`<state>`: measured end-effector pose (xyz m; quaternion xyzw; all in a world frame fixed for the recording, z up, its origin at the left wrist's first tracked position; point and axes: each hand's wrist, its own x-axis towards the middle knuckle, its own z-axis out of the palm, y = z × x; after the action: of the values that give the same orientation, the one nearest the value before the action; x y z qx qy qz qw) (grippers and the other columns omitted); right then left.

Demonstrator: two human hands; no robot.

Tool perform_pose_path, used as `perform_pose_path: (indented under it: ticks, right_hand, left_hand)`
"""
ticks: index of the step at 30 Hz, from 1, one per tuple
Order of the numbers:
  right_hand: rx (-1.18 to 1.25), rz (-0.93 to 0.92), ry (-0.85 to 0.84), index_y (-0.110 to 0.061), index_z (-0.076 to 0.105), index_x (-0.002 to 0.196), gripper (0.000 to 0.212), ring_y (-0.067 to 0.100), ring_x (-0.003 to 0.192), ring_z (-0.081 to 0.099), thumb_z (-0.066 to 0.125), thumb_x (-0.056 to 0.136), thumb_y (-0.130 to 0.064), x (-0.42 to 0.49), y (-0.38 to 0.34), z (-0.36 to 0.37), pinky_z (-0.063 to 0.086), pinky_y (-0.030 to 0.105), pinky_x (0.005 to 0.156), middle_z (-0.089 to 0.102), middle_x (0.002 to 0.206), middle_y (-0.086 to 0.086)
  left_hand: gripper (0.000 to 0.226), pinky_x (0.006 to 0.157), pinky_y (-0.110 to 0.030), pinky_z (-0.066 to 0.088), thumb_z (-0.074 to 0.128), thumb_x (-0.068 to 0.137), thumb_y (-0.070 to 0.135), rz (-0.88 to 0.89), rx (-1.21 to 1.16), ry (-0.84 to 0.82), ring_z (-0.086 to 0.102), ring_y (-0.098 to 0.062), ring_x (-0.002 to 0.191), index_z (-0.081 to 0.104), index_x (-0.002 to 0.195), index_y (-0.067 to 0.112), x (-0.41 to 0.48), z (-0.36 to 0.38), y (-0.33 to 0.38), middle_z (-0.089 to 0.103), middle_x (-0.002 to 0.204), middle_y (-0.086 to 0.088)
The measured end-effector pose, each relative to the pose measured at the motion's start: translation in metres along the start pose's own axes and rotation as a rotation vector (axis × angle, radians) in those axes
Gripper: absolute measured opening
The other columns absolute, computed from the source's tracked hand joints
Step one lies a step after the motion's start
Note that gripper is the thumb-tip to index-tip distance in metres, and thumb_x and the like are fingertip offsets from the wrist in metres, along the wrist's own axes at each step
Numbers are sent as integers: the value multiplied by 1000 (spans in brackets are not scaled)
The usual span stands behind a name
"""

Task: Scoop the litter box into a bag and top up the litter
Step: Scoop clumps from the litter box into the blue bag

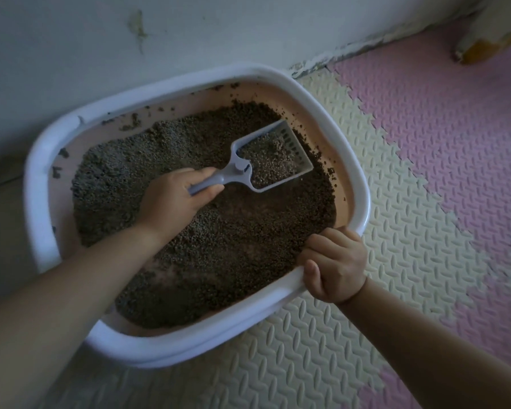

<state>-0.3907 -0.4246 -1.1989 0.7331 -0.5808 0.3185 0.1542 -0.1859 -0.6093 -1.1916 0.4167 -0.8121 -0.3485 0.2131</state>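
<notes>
Fingers [202, 173] of the left hand [171, 196] are curled round the handle of the grey scoop [236, 172], closed tight together; the handle passes out between them toward the right. The left forearm reaches in over the near-left rim of the litter box [31, 187]. The box is a white oval tub with a pale pink inner wall. It stands on the floor with its far side close to the wall [71, 54]; contact with the wall cannot be told. Litter [219, 237], a dark granular fill, covers most of the box floor, with pale bare patches showing through toward the near side. Crumbs of litter cling to the far inner wall. The scoop blade points toward the far-right corner of the box and holds a load of granules. Slots run along its right side wall. Whether the blade rests on the litter or is lifted off it cannot be told. The right hand [334, 267] grips the near-right rim of the box: its fingers [316, 246] are curled over the rim, close together, with the thumb bent against the rim. Interlocking foam mats lie under and right of the box: a cream mat [381, 261] just beside it and a pink mat [455, 128] beyond. A yellowish object [478, 45] at the far right is too blurred to identify.
</notes>
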Motion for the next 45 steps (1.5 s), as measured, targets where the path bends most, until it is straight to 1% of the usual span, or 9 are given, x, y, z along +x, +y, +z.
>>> perform_pose_path:
  ticks: [6, 9, 16, 21, 28, 32, 37, 41, 45]
  right_hand:
    - [-2, 12, 2, -13, 57, 53, 52, 20, 47, 42, 29, 95, -25, 1, -2, -1, 33, 30, 49, 49, 55, 0]
    - [-12, 10, 0, -13, 56, 53, 51, 21, 47, 42, 29, 95, -24, 1, -2, -1, 33, 32, 49, 47, 55, 1]
    - [-16, 21, -7, -13, 57, 54, 52, 21, 48, 42, 28, 95, -24, 0, -2, 0, 32, 31, 50, 48, 56, 0]
    - [-23, 24, -4, -12, 57, 53, 53, 21, 49, 42, 28, 95, -24, 0, -2, -1, 32, 31, 50, 49, 56, 1]
    - [-23, 24, -5, -12, 56, 53, 53, 21, 48, 42, 27, 95, -24, 1, -3, -1, 34, 32, 50, 49, 56, 1]
    - [-22, 28, -4, -12, 56, 53, 53, 22, 48, 43, 27, 95, -24, 0, -3, -1, 34, 32, 50, 48, 56, 1]
    - [-28, 23, -8, -12, 55, 53, 52, 21, 48, 42, 27, 95, -24, 1, -3, -1, 32, 31, 51, 47, 55, 1]
    - [-21, 21, -4, -12, 56, 52, 52, 21, 48, 41, 28, 94, -24, 1, -2, -1, 30, 31, 52, 48, 55, 1]
    - [-16, 10, 1, -13, 56, 52, 51, 20, 48, 41, 29, 94, -23, 2, -2, -1, 31, 30, 50, 47, 55, 0]
  left_hand:
    - [43, 57, -12, 36, 61, 87, 46, 19, -17, -34, 55, 6, 70, 66, 120, 20, -7, -14, 3, 58, 80, 14]
    - [44, 63, -28, 48, 61, 87, 48, 44, 4, -36, 61, -4, 76, 66, 120, 20, -11, -22, 3, 65, 89, 6]
    - [44, 64, -36, 53, 58, 83, 51, 65, 21, 13, 64, -14, 76, 67, 118, 23, -16, -38, 5, 69, 89, 2]
    - [40, 54, -15, 37, 63, 85, 47, 63, 51, -3, 56, 8, 67, 67, 118, 24, -19, -41, 7, 62, 80, 15]
    - [46, 70, -32, 54, 64, 83, 51, 48, -20, -28, 63, -3, 80, 66, 119, 21, -23, -43, 7, 68, 95, 12]
    - [46, 58, -26, 47, 60, 80, 49, 66, 23, -83, 59, -2, 67, 66, 118, 23, -26, -46, 8, 66, 84, 14]
    - [37, 62, -25, 46, 64, 83, 44, -16, 89, -56, 60, -9, 67, 66, 116, 28, -17, -66, -3, 68, 103, 11]
    - [35, 51, -19, 29, 63, 84, 45, -111, 255, -78, 46, 2, 55, 67, 116, 30, -6, -76, -10, 61, 79, 17]
    - [28, 47, -22, 30, 61, 87, 43, -152, 386, -132, 48, -10, 48, 69, 111, 30, 12, -81, -10, 57, 61, 16]
